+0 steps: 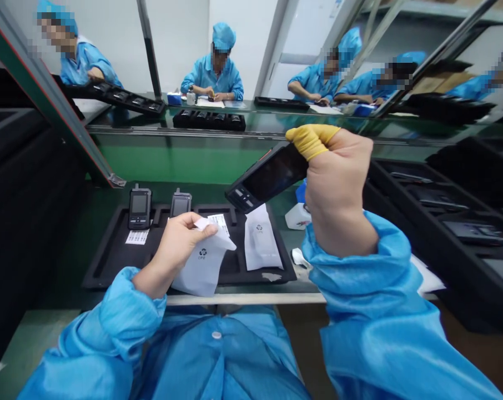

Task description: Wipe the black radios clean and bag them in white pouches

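My right hand [337,189], raised with a yellow finger cot on one finger, grips a black handheld device [268,176] with a dark screen, tilted down to the left. My left hand [179,244] pinches the top of a white plastic bag [204,261] with a recycling mark, along with a small printed label [219,221]. Both are above a black foam tray [110,258] at the bench's front. In the tray's far slots stand two more black devices [139,207], the second [180,204] beside it. Another white bag [260,240] lies on the tray.
A label sheet [137,237] lies in the tray's left part. A white bottle [298,216] stands behind the tray. Stacked black trays [455,216] fill the right side. Beyond a green conveyor [193,158], several people in blue coats work at a far bench with device trays [209,120].
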Tool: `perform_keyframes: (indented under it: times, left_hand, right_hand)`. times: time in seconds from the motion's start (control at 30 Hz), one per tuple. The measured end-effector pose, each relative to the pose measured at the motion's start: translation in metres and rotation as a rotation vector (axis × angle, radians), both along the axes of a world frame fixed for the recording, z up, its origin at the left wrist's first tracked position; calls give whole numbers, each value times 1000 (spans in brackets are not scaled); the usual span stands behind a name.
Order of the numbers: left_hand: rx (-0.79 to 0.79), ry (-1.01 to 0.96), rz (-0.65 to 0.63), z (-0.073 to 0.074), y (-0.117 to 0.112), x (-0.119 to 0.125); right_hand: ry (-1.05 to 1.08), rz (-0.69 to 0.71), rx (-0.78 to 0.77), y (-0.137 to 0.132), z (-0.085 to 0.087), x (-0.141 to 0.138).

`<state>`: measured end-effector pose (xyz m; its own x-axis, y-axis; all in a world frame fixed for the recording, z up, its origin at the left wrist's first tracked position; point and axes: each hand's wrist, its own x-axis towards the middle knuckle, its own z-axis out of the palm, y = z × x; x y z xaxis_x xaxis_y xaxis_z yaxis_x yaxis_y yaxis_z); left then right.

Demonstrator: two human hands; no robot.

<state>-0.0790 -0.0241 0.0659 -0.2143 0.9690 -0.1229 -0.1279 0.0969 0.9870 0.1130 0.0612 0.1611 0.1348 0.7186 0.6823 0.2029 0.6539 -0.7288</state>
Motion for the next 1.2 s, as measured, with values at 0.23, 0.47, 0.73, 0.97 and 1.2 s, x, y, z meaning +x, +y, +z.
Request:
perform_keyframes:
  times: [0.23, 0.47, 0.73, 0.97, 1.2]
  left_hand:
    - [32, -74, -18, 5, 0, 6]
    - [24, 12, 60, -3, 3, 6]
    - [62, -15, 32, -2, -2, 12]
    - [47, 106, 92, -9, -3, 8]
    - [36, 3, 26, -17, -3, 8]
  right_hand:
    - [65, 37, -21, -6, 1, -4]
    - [-1, 35, -8, 1, -8, -12]
    - [96, 35, 0, 4, -14, -32]
    - [54, 62, -28, -6, -17, -35]
    - [56, 176, -40, 0, -32, -28]
